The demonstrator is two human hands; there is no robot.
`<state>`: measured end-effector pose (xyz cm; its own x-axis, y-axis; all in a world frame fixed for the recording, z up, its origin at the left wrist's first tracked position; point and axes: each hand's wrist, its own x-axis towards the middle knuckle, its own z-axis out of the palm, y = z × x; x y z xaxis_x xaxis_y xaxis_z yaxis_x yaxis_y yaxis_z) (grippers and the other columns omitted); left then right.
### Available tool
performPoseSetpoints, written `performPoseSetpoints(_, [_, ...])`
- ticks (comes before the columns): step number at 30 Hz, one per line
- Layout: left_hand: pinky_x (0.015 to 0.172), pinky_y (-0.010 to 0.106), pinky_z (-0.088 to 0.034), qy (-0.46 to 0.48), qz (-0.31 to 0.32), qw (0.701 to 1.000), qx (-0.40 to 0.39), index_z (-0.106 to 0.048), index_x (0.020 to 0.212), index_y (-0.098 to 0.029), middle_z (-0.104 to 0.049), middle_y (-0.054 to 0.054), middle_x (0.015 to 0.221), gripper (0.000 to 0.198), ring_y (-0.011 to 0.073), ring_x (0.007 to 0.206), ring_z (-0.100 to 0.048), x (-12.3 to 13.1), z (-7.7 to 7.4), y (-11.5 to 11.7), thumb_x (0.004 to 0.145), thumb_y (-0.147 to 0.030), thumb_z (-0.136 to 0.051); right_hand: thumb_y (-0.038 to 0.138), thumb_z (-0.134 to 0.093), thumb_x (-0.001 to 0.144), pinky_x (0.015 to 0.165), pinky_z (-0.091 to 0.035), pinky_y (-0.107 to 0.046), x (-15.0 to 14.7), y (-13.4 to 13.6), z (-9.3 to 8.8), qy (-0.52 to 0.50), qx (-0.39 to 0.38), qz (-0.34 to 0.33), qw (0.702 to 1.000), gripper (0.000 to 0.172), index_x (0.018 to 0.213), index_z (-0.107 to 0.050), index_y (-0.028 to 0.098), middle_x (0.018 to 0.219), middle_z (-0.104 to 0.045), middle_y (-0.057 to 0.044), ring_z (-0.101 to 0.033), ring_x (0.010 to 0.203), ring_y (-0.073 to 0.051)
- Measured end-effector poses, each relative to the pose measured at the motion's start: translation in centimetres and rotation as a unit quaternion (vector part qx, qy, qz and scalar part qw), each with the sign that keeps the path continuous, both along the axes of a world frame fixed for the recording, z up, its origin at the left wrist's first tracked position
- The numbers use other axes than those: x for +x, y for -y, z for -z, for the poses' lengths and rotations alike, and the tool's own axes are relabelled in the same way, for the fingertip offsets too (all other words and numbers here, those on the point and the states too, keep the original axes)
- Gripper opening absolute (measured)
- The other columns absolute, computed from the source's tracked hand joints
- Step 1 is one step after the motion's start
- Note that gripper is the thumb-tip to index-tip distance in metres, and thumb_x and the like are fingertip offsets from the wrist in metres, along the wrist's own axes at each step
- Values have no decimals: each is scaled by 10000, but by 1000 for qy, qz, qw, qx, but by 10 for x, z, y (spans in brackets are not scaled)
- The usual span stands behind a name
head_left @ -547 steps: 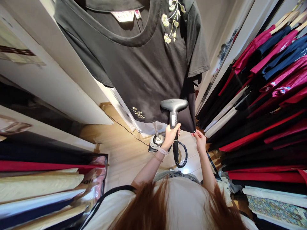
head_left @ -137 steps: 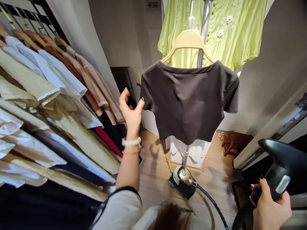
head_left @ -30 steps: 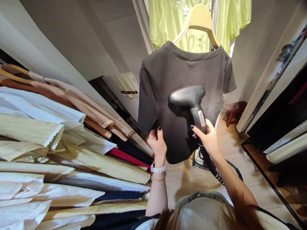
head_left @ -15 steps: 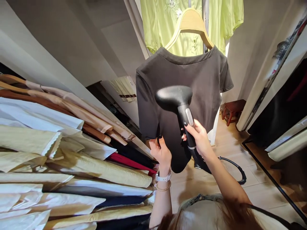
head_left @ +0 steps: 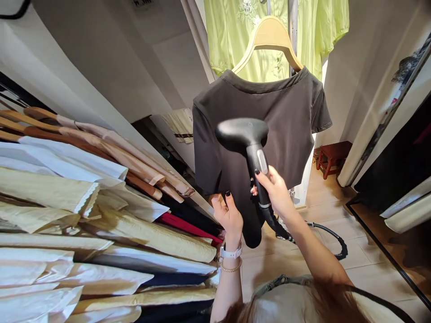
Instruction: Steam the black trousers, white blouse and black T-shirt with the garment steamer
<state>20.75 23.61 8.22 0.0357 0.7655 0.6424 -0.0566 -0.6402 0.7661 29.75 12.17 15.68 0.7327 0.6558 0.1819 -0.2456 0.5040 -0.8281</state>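
A dark grey short-sleeved T-shirt [head_left: 289, 112] hangs from a light wooden hanger [head_left: 272, 33]. My right hand [head_left: 278, 193] is wrapped round the handle of a black garment steamer [head_left: 242, 133], thumb on the near side. The steamer's wide head lies in front of the middle of the shirt, and whether it touches the cloth is hidden. At the lower edge of the left sleeve, my left hand [head_left: 229, 217] is closed on the shirt's cloth, with the thumb up. From the steamer's handle a black ribbed hose [head_left: 332, 231] runs down behind my right forearm.
A lime green blouse [head_left: 222, 40] hangs behind the shirt. Many garments on hangers [head_left: 111, 224] crowd the left side. A small red-brown stool [head_left: 333, 157] stands on the wood floor [head_left: 357, 251] at right, near a black floor-level frame [head_left: 387, 251].
The camera view has shifted slightly, so the shirt and surroundings sit further right. The steamer head has moved a little left across the shirt. Both hands keep their holds.
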Motion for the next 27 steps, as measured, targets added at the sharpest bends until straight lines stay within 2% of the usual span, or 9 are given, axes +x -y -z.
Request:
performPoseSetpoints(4, [517,213,-289,5,2,1000,-2,-620,1056,-163,-417,-74,646,413,58,501,-345,0,-4,-1,942,-559,-598,509,-768,797,627,-525,-233,-18,-3,38,-28,-36,-19,999,475,1119,-550,237,852,-603,55,-594,604,-76])
performPoseSetpoints(7, [492,220,-219,8,-1,1000,1,-621,1064,-153,-322,-100,590,431,56,474,-267,0,-7,-2,963,-568,-561,510,-765,798,618,-517,-232,-24,-2,49,-46,-63,-28,997,488,1132,-548,229,835,-592,56,-593,600,-76])
performPoseSetpoints(10, [494,221,-207,9,4,1000,2,-611,1077,-148,-330,-100,601,437,53,477,-257,1,-7,-2,975,-567,-542,526,-760,795,599,-512,-237,-22,-1,40,-54,-57,-30,996,483,1104,-548,222,789,-578,58,-588,584,-83])
performPoseSetpoints(13, [508,218,-223,7,17,1000,-7,-604,1084,-149,-355,-94,624,452,49,487,-271,1,-3,0,973,-582,-539,537,-760,785,577,-511,-238,-13,-6,19,-37,-31,-28,998,480,1076,-546,221,786,-589,52,-589,571,-85])
performPoseSetpoints(17, [508,217,-201,4,21,999,-24,-596,1077,-155,-276,-111,581,457,56,484,-248,-1,4,2,967,-595,-541,541,-766,766,566,-515,-224,4,-16,-13,14,6,-2,1000,501,1093,-544,233,804,-589,62,-592,568,-75])
performPoseSetpoints(20, [512,217,-210,3,24,999,-29,-601,1086,-156,-294,-107,589,446,55,488,-245,-3,6,3,971,-583,-543,551,-768,760,565,-519,-217,15,-23,-26,38,24,20,999,516,1108,-545,241,844,-592,62,-588,572,-66])
performPoseSetpoints(23, [508,217,-213,8,32,999,-26,-607,1081,-155,-333,-95,620,440,52,493,-242,-3,5,3,971,-576,-547,551,-763,769,568,-522,-219,19,-25,-19,50,15,25,998,526,1136,-542,246,859,-591,62,-583,570,-63])
performPoseSetpoints(27, [507,221,-228,-9,19,1000,-9,-629,1073,-149,-433,-63,685,448,53,509,-272,-2,-1,1,970,-577,-542,534,-746,793,585,-520,-230,11,-19,13,48,-31,30,998,504,1162,-553,249,850,-586,60,-579,578,-72])
